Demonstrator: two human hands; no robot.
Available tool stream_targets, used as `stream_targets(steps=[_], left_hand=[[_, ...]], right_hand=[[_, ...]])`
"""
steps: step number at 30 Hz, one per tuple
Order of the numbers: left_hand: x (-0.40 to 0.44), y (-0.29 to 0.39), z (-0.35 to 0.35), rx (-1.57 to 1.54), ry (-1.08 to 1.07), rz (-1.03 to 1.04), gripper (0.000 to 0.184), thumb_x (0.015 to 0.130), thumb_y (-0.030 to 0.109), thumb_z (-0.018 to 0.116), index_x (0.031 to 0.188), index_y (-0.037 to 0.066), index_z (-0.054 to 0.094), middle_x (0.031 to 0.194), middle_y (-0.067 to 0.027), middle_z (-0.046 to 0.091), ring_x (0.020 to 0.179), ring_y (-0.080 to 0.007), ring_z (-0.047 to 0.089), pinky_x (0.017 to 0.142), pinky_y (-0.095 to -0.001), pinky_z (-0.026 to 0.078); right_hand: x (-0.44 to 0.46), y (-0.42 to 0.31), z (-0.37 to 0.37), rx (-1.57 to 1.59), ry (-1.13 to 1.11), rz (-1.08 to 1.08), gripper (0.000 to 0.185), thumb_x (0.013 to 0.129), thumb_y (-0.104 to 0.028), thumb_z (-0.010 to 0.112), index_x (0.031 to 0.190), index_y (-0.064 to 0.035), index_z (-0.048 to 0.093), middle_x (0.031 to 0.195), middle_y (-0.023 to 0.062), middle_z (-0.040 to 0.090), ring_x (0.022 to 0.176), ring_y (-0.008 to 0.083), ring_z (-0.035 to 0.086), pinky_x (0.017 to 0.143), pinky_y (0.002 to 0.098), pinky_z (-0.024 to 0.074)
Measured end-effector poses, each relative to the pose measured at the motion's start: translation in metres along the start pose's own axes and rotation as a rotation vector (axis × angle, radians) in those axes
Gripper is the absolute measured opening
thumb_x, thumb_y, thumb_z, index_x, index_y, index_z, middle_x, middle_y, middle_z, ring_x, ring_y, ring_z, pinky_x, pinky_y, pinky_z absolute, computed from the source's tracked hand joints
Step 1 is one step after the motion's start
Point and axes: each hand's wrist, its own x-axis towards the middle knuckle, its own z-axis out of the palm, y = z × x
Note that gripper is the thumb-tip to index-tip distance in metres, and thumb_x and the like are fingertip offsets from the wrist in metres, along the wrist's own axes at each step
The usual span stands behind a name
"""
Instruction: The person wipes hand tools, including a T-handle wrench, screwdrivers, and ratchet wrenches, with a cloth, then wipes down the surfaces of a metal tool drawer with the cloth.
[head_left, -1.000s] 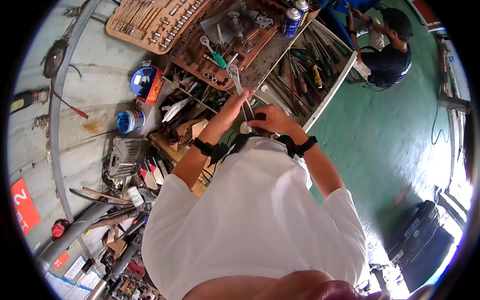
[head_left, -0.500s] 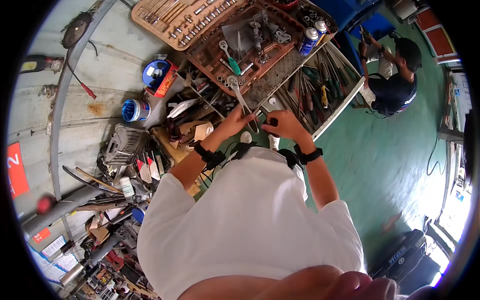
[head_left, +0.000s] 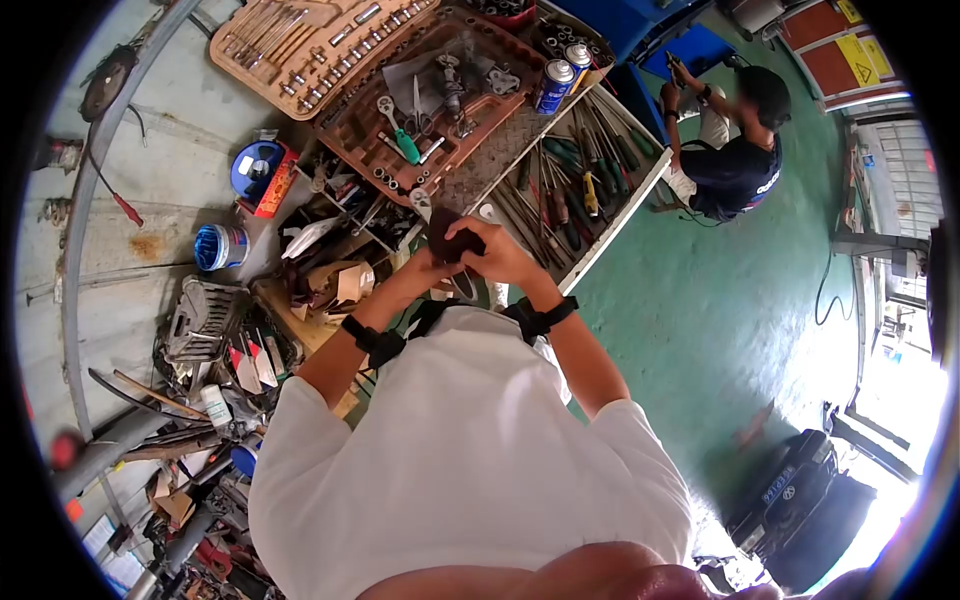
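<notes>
Pad (head_left: pixel 454 241): over the last half second, this dark brown piece has come from beside the wrench (head_left: pixel 422 204) to lie across its handle.
Wrench: held out before the waist, between both hands. Its rounded head points away from the body; the pad covers its middle, and its near end shows below the fingers.
Left hand (head_left: pixel 429 268): curled nearly closed at the pad's lower edge, seemingly gripping the handle, though the pad partly hides this.
Right hand (head_left: pixel 497 253): thumb and fingers pinched closed on the pad.
Good handling: if the pad is for rubbing, a firm left grip, the pad folded flat around the metal and long, even strokes should serve best. Fingertips are better kept on the pad, off the edges.
Case (head_left: pixel 350 136): lies open beyond the wrench's head, holding sockets and a green-handled ratchet (head_left: pixel 404 143).
Drawer (head_left: pixel 620 218): pulled out beyond the right hand, full of screwdrivers (head_left: pixel 590 195).
Co-worker (head_left: pixel 735 172): low down, well apart to the right.
</notes>
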Motion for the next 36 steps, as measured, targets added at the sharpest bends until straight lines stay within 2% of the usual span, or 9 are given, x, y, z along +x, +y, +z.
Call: stream_targets(steps=[7, 10, 12, 15, 18, 21, 26, 28, 36], left_hand=[[0.008, 0.003, -0.035, -0.122, 0.220, 0.156, 0.033, 0.093, 0.020, 0.066, 0.120, 0.007, 0.051, 0.110, -0.0070, 0.067, 0.101, -0.0177, 0.066, 0.078, -0.0301, 0.056], [0.019, 0.010, -0.065, -0.120, 0.359, 0.210, 0.030, 0.093, 0.021, 0.067, 0.116, 0.007, 0.054, 0.108, -0.0052, 0.066, 0.102, -0.0160, 0.065, 0.077, -0.0281, 0.057], [0.034, 0.010, -0.084, -0.231, 0.411, 0.222, 0.036, 0.089, 0.022, 0.071, 0.118, 0.007, 0.054, 0.103, -0.0022, 0.063, 0.098, -0.0138, 0.064, 0.077, -0.0298, 0.060], [0.055, 0.002, -0.105, -0.268, 0.467, 0.236, 0.037, 0.089, 0.022, 0.072, 0.117, 0.007, 0.054, 0.102, -0.0020, 0.064, 0.095, -0.0139, 0.065, 0.075, -0.0290, 0.061], [0.068, 0.001, -0.128, -0.215, 0.530, 0.146, 0.040, 0.087, 0.022, 0.074, 0.118, 0.006, 0.054, 0.104, -0.0032, 0.064, 0.094, -0.0148, 0.066, 0.074, -0.0283, 0.060], [0.075, 0.021, -0.144, -0.111, 0.486, 0.079, 0.032, 0.085, 0.027, 0.077, 0.104, 0.006, 0.062, 0.098, -0.0034, 0.067, 0.088, -0.0136, 0.066, 0.073, -0.0268, 0.059], [0.090, 0.039, -0.170, -0.009, 0.525, 0.136, 0.059, 0.084, 0.018, 0.077, 0.134, 0.008, 0.048, 0.114, -0.0071, 0.065, 0.100, -0.0202, 0.066, 0.078, -0.0373, 0.060], [0.095, 0.038, -0.180, -0.014, 0.508, 0.113, 0.041, 0.084, 0.018, 0.077, 0.119, 0.007, 0.059, 0.114, -0.0054, 0.064, 0.103, -0.0213, 0.066, 0.082, -0.0375, 0.060], [0.130, 0.028, -0.196, 0.026, 0.677, -0.035, 0.044, 0.076, 0.006, 0.081, 0.110, -0.005, 0.055, 0.113, -0.0139, 0.060, 0.104, -0.0292, 0.064, 0.082, -0.0420, 0.062]], right_hand=[[-0.056, 0.091, -0.071, -0.102, 0.529, -0.039, 0.048, 0.064, 0.001, 0.058, 0.112, -0.0016, 0.052, 0.093, 0.0079, 0.055, 0.083, 0.0205, 0.055, 0.074, 0.0291, 0.0470], [-0.096, 0.084, -0.087, -0.119, 0.499, 0.231, 0.039, 0.072, -0.004, 0.056, 0.111, -0.0037, 0.052, 0.087, 0.0106, 0.059, 0.072, 0.0167, 0.055, 0.066, 0.0311, 0.0467], [-0.115, 0.110, -0.087, -0.417, 0.619, 0.254, 0.031, 0.083, -0.017, 0.062, 0.111, -0.0053, 0.054, 0.084, 0.0157, 0.067, 0.082, 0.0362, 0.067, 0.072, 0.0412, 0.0500], [-0.135, 0.121, -0.087, -0.579, 0.611, 0.451, 0.038, 0.085, -0.027, 0.064, 0.116, -0.0076, 0.053, 0.089, 0.0226, 0.067, 0.090, 0.0445, 0.064, 0.076, 0.0479, 0.0498], [-0.153, 0.149, -0.077, -0.646, 0.608, 0.826, 0.058, 0.084, -0.032, 0.064, 0.133, -0.0092, 0.043, 0.091, 0.0270, 0.066, 0.088, 0.0472, 0.063, 0.075, 0.0519, 0.0499], [-0.171, 0.171, -0.066, -0.624, 0.621, 0.944, 0.099, 0.085, -0.039, 0.065, 0.152, 0.0015, 0.005, 0.097, 0.0289, 0.066, 0.089, 0.0482, 0.063, 0.075, 0.0569, 0.0498], [-0.184, 0.210, -0.050, -0.583, 0.509, 1.018, 0.095, 0.087, -0.040, 0.064, 0.151, 0.0035, 0.010, 0.109, 0.0328, 0.062, 0.098, 0.0487, 0.061, 0.082, 0.0550, 0.0505], [-0.194, 0.233, -0.047, -0.532, 0.467, 0.970, 0.090, 0.086, -0.041, 0.064, 0.149, 0.0041, 0.018, 0.117, 0.0339, 0.059, 0.106, 0.0486, 0.059, 0.086, 0.0533, 0.0501], [-0.208, 0.240, -0.034, -0.327, 0.589, 0.932, 0.078, 0.083, -0.055, 0.067, 0.139, -0.0076, 0.042, 0.123, 0.0313, 0.057, 0.110, 0.0480, 0.057, 0.089, 0.0527, 0.0484]])
